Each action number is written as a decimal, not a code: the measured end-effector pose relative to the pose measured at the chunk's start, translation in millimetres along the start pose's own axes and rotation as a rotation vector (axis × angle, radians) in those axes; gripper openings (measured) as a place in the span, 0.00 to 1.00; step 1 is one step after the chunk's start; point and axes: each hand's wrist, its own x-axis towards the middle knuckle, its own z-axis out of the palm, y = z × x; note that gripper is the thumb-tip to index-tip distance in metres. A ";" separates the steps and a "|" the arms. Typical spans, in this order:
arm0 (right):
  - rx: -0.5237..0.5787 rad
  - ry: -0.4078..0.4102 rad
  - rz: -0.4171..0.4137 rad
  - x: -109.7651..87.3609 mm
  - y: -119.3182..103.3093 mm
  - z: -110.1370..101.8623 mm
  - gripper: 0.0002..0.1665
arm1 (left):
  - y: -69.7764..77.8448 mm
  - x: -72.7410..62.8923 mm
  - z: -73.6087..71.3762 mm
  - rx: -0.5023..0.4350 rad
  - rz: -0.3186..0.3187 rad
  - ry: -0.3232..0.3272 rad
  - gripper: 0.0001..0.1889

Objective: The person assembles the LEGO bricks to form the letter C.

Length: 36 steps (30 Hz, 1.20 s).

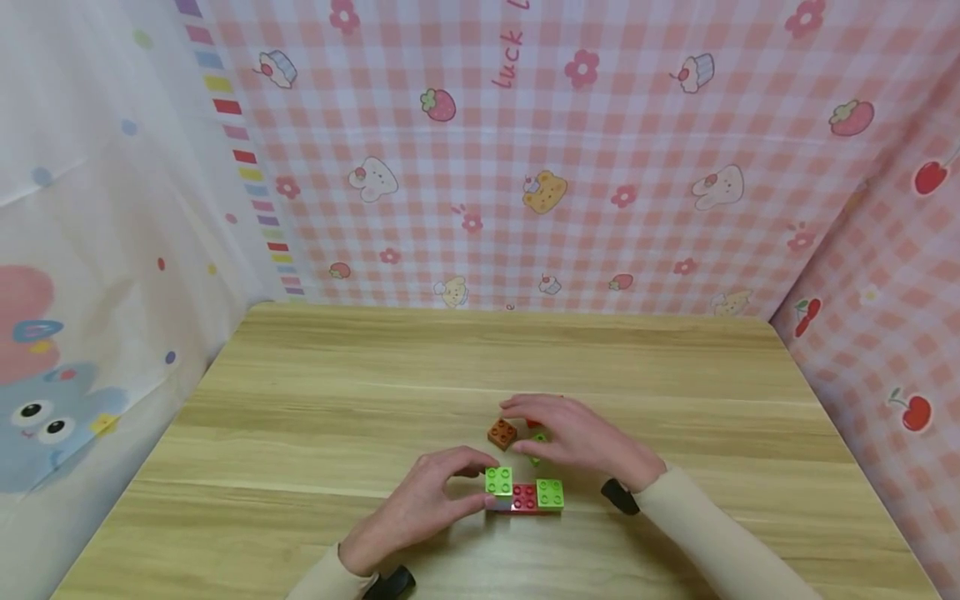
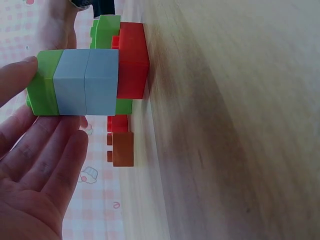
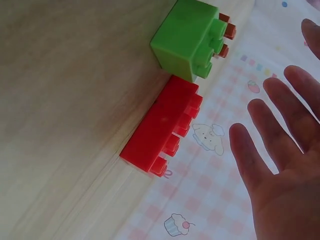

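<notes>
With thumb and fingers, my left hand (image 1: 431,492) pinches the green brick (image 1: 498,481) on top of a small tower. In the left wrist view, two light-blue bricks (image 2: 86,82) form the tower under it, standing on one end of a long red brick (image 2: 134,60). The red brick's other end bears a second green brick (image 1: 550,493). My right hand (image 1: 573,433) is held over the loose bricks behind, fingers spread and holding nothing. Below it, in the right wrist view, are a loose green brick (image 3: 180,37) and a long red brick (image 3: 162,125).
A brown brick (image 1: 502,433) lies on the wooden table (image 1: 337,358) just left of the right hand's fingertips. A pink checked cloth (image 1: 487,125) hangs at the table's back edge, with more cloth at both sides.
</notes>
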 end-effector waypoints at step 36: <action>-0.078 -0.128 -0.067 36.2 12.8 21.1 0.08 | 0.5 -0.6 0.0 -0.013 -0.014 0.001 0.18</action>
